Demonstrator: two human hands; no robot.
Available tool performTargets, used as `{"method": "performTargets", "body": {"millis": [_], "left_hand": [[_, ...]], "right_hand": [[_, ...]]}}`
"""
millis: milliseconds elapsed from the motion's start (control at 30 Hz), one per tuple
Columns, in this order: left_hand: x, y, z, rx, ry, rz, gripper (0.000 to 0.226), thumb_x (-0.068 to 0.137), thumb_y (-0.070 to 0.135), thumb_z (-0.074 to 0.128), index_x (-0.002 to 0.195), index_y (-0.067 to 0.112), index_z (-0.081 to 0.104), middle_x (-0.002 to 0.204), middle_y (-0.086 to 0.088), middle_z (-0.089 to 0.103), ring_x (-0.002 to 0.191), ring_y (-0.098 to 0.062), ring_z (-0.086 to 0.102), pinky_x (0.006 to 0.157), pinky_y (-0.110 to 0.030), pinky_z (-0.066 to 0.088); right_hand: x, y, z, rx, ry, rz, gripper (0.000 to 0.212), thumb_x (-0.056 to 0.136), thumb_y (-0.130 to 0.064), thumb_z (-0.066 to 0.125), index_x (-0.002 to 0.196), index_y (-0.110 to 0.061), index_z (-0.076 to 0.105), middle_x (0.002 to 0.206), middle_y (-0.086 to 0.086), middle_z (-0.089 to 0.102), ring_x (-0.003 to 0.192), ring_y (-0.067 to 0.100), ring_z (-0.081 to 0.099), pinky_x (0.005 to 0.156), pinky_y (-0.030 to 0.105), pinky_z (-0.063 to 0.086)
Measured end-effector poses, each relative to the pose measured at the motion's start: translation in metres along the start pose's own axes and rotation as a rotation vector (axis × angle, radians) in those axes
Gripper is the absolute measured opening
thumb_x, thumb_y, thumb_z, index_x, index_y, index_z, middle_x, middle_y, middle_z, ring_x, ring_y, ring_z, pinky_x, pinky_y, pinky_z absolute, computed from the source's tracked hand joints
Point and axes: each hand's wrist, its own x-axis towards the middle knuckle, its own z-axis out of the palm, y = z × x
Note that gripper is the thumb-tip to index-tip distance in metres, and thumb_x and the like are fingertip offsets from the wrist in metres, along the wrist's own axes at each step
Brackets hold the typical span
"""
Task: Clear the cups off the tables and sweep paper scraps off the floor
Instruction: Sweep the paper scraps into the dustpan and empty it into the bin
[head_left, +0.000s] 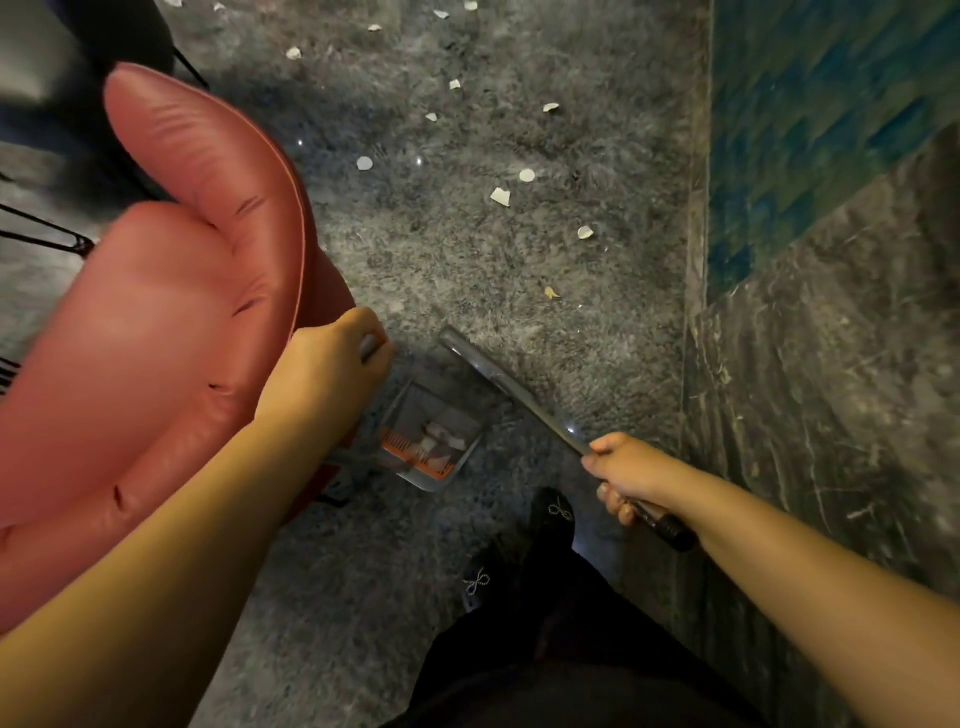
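Beside the red chair (156, 322), left hand (324, 364) grips the dustpan handle (371, 347); right hand (626, 475) grips the broom handle (524, 402).

Dim grey speckled floor (467, 270), red padded chair (171, 312), dark marble wall (831, 364).

dim, motion-blurred, wide-angle edge warp
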Motion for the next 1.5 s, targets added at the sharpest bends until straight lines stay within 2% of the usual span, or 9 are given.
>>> {"method": "performTargets", "body": {"millis": [500, 700, 767, 900, 1033, 1133, 1300, 1367, 1500], "left_hand": [[0.143, 0.102, 0.042, 0.004, -0.052, 0.058, 0.014, 0.092, 0.033, 0.064, 0.093, 0.019, 0.061, 0.072, -0.009, 0.063, 0.070, -0.033, 0.061, 0.061, -0.043, 0.052], [0.229, 0.159, 0.072, 0.061, -0.103, 0.119, 0.015, 0.093, 0.029, 0.062, 0.098, 0.014, 0.062, 0.079, -0.014, 0.067, 0.074, -0.035, 0.063, 0.065, -0.046, 0.054], [0.256, 0.175, 0.081, 0.070, -0.113, 0.124, 0.014, 0.093, 0.029, 0.061, 0.096, 0.015, 0.060, 0.076, -0.014, 0.065, 0.070, -0.034, 0.061, 0.062, -0.045, 0.053], [0.300, 0.200, 0.099, 0.112, -0.159, 0.116, 0.014, 0.094, 0.034, 0.058, 0.094, 0.020, 0.057, 0.075, -0.012, 0.063, 0.069, -0.033, 0.059, 0.061, -0.043, 0.054], [0.333, 0.211, 0.111, 0.110, -0.173, 0.105, 0.014, 0.094, 0.033, 0.058, 0.091, 0.020, 0.056, 0.070, -0.007, 0.058, 0.066, -0.029, 0.057, 0.055, -0.035, 0.045], [0.347, 0.213, 0.113, 0.123, -0.186, 0.089, 0.015, 0.094, 0.034, 0.059, 0.093, 0.020, 0.056, 0.070, -0.004, 0.056, 0.069, -0.030, 0.056, 0.057, -0.035, 0.045], [0.354, 0.212, 0.113, 0.125, -0.171, 0.091, 0.015, 0.093, 0.035, 0.059, 0.093, 0.020, 0.057, 0.077, -0.010, 0.062, 0.074, -0.033, 0.058, 0.063, -0.041, 0.051], [0.354, 0.212, 0.113, 0.137, -0.169, 0.099, 0.015, 0.093, 0.035, 0.059, 0.094, 0.020, 0.057, 0.073, -0.007, 0.059, 0.072, -0.032, 0.058, 0.061, -0.040, 0.051], [0.354, 0.214, 0.115, 0.138, -0.169, 0.113, 0.015, 0.094, 0.033, 0.058, 0.092, 0.019, 0.056, 0.067, -0.004, 0.054, 0.067, -0.031, 0.056, 0.057, -0.038, 0.049]], "right_hand": [[0.042, -0.118, -0.135, 0.133, 0.062, -0.067, 0.026, 0.103, -0.018, 0.040, 0.128, -0.020, 0.036, 0.062, 0.007, 0.037, 0.026, 0.005, 0.030, 0.033, 0.012, 0.028], [0.073, -0.181, -0.214, 0.102, 0.048, -0.068, 0.004, 0.102, -0.016, 0.041, 0.102, -0.020, 0.044, 0.062, 0.007, 0.037, 0.028, 0.006, 0.032, 0.035, 0.013, 0.028], [0.086, -0.200, -0.236, 0.051, 0.058, -0.070, 0.013, 0.102, -0.015, 0.041, 0.089, -0.020, 0.043, 0.061, 0.007, 0.038, 0.030, 0.008, 0.032, 0.036, 0.014, 0.028], [0.111, -0.233, -0.267, -0.033, 0.068, -0.065, 0.015, 0.102, -0.014, 0.041, 0.087, -0.014, 0.041, 0.057, 0.008, 0.038, 0.030, 0.012, 0.034, 0.034, 0.015, 0.030], [0.127, -0.256, -0.281, -0.188, 0.058, -0.085, 0.015, 0.103, -0.015, 0.041, 0.092, -0.005, 0.043, 0.056, 0.013, 0.044, 0.038, 0.018, 0.042, 0.033, 0.019, 0.034], [0.135, -0.266, -0.285, -0.342, 0.037, -0.071, 0.017, 0.102, -0.015, 0.042, 0.101, 0.001, 0.046, 0.063, 0.017, 0.049, 0.049, 0.023, 0.047, 0.042, 0.029, 0.040], [0.135, -0.260, -0.271, -0.662, -0.031, -0.081, 0.015, 0.101, -0.018, 0.045, 0.094, -0.006, 0.051, 0.065, 0.007, 0.052, 0.047, 0.016, 0.053, 0.039, 0.020, 0.042], [0.132, -0.253, -0.265, -0.671, -0.034, -0.107, 0.016, 0.101, -0.019, 0.044, 0.109, -0.007, 0.051, 0.065, 0.004, 0.049, 0.049, 0.014, 0.050, 0.040, 0.019, 0.040], [0.125, -0.247, -0.263, -0.398, -0.095, -0.053, 0.012, 0.102, -0.013, 0.041, 0.093, -0.009, 0.048, 0.060, 0.009, 0.048, 0.046, 0.019, 0.045, 0.040, 0.027, 0.039]]}}
